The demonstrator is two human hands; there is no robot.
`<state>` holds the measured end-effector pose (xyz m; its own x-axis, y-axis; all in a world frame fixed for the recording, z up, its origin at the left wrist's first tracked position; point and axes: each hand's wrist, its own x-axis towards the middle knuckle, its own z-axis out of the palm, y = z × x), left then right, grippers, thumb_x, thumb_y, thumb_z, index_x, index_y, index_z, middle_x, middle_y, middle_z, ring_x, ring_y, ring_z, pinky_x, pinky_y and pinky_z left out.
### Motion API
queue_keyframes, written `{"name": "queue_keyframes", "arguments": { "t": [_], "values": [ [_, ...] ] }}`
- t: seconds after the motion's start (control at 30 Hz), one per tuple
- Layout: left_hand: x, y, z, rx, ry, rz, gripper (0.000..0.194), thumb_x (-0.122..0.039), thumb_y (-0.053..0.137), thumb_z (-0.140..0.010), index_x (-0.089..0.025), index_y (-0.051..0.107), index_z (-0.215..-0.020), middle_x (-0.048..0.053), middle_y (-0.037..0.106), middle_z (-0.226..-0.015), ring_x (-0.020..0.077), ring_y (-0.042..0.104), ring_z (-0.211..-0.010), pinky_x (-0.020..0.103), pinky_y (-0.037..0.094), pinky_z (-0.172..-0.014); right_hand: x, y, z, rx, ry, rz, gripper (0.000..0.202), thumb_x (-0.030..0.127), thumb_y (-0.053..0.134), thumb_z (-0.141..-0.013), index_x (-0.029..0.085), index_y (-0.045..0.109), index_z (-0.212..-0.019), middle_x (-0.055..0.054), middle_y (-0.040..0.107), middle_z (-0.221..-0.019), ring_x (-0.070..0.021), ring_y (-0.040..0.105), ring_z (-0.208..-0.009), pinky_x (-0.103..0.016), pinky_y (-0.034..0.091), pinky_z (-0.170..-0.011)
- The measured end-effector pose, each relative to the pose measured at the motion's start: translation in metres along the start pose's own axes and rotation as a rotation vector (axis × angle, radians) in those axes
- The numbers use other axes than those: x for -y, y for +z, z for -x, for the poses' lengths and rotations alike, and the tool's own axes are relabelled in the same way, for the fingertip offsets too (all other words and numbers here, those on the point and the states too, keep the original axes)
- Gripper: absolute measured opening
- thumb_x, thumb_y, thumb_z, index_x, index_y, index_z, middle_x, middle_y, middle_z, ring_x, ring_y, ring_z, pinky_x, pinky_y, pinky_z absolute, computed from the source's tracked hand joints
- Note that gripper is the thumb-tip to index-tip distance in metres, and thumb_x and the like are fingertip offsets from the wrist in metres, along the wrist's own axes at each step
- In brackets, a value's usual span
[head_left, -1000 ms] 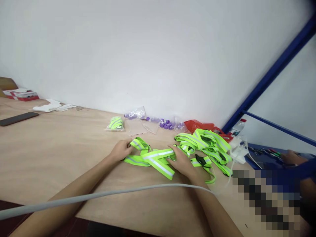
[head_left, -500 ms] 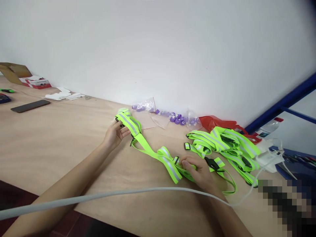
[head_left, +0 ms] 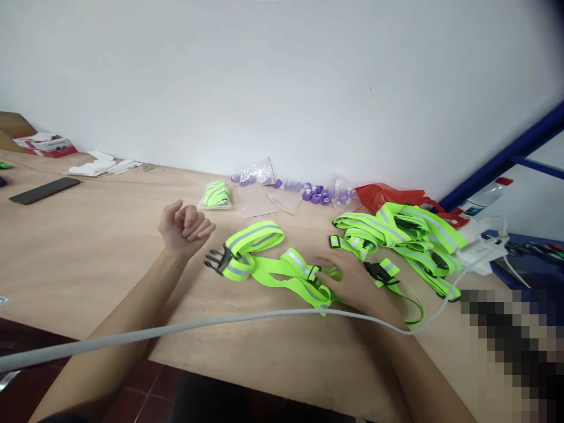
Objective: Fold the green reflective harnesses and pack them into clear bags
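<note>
One lime-yellow strap point(head_left: 264, 276) with grey reflective band: lies loosely looped on the desk point(head_left: 247, 346), between left hand point(head_left: 185, 229) and right hand point(head_left: 352, 279). Black buckle point(head_left: 220, 260) at its left end, prongs pointing left.

Hands: left raised just beside the buckle, apart from the strap, fingers curled in a loose fist. Right over the strap's right end, fingertips beside a black slider point(head_left: 314, 274); cannot tell whether gripping, contact partly hidden.

Surroundings: heap of similar straps point(head_left: 400, 229) to the right, red bag point(head_left: 388, 197) just behind it. Bagged strap point(head_left: 215, 195) and purple caps point(head_left: 315, 194) on the far side. White cable point(head_left: 211, 327) crossing the near side.
</note>
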<state>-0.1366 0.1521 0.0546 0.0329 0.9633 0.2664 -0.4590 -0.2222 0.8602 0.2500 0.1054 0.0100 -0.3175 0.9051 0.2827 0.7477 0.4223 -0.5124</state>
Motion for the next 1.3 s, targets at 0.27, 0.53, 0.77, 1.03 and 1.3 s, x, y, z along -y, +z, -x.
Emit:
{"name": "queue_keyframes", "arguments": {
  "t": [0.27,0.53,0.77,1.03,1.3],
  "values": [
    [0.016,0.029,0.011,0.407,0.068,-0.622,0.032,-0.041,0.068,-0.088,-0.016,0.067,-0.069,0.003,0.064,-0.066,0.0166,0.059,-0.064,0.028,0.046,-0.064,0.019,-0.013,-0.001,0.413,0.125,-0.025,0.040,0.035,0.074,-0.079,0.018,0.070,-0.116,-0.009,0.071,-0.119,-0.0298,0.066,-0.108,-0.040,0.051,-0.092],
    [0.050,0.076,0.053,1.099,0.146,-1.208,0.066,-0.044,0.084,-0.075,-0.025,0.058,-0.133,0.010,0.062,-0.131,0.0323,0.058,-0.119,0.041,0.046,-0.100,0.032,-0.017,0.004,0.369,0.002,0.117,0.031,0.034,0.079,-0.076,0.024,0.070,-0.104,-0.006,0.071,-0.106,-0.0267,0.065,-0.097,-0.035,0.048,-0.084],
    [0.042,0.069,0.043,1.004,-0.066,-0.972,0.020,-0.016,0.057,-0.089,-0.022,0.068,-0.106,0.004,0.069,-0.107,0.0201,0.064,-0.097,0.029,0.048,-0.087,0.040,-0.014,0.008,0.302,0.028,-0.044,0.033,0.024,0.063,-0.085,0.026,0.071,-0.117,-0.004,0.076,-0.107,-0.0244,0.067,-0.091,-0.034,0.050,-0.078],
    [0.007,0.033,0.019,0.790,-0.332,-0.558,0.018,-0.034,0.061,-0.091,-0.017,0.065,-0.090,0.003,0.065,-0.084,0.0159,0.059,-0.075,0.024,0.046,-0.070,0.007,-0.007,-0.002,-0.536,0.221,-0.155,0.040,0.044,0.070,-0.084,0.022,0.070,-0.117,-0.005,0.071,-0.092,-0.0180,0.060,-0.069,-0.032,0.051,-0.064],
    [-0.026,-0.003,0.016,0.938,-0.682,-0.511,0.045,-0.060,0.073,-0.075,-0.015,0.072,-0.081,0.004,0.062,-0.069,0.0145,0.053,-0.061,0.022,0.045,-0.055,-0.005,-0.010,-0.009,-0.792,0.200,-0.742,0.043,0.044,0.073,-0.083,0.023,0.060,-0.118,-0.009,0.067,-0.118,-0.0181,0.071,-0.073,-0.034,0.061,-0.064]
  ]
}}
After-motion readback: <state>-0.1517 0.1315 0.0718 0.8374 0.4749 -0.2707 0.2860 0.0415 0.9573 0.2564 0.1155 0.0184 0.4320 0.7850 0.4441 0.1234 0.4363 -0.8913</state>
